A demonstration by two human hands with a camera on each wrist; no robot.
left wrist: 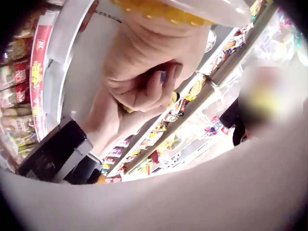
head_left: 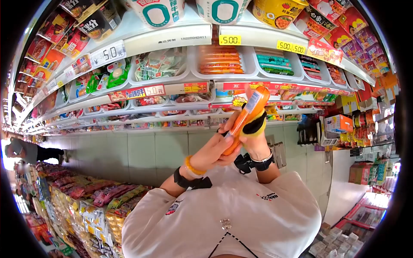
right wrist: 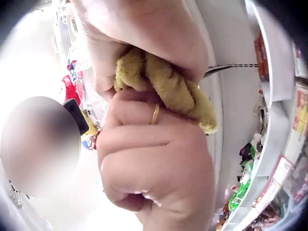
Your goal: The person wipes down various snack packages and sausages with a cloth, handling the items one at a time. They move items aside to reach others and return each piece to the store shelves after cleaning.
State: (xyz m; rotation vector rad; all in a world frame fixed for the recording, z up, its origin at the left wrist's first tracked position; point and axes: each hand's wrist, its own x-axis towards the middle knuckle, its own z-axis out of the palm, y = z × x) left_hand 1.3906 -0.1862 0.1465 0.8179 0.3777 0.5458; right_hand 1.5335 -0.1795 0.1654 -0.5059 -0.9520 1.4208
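Sausage, orange, plastic-wrapped: left hand grips its base, right hand clutches fuzzy yellow cloth alongside. Likely slick; support above grip

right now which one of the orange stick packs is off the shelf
The orange pack held slantwise between left hand and right hand; similar ones lie in a white tray.

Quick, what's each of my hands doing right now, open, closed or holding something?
Left hand: closed around an orange wrapped sausage.
Right hand: closed on a yellow cloth, beside the sausage.
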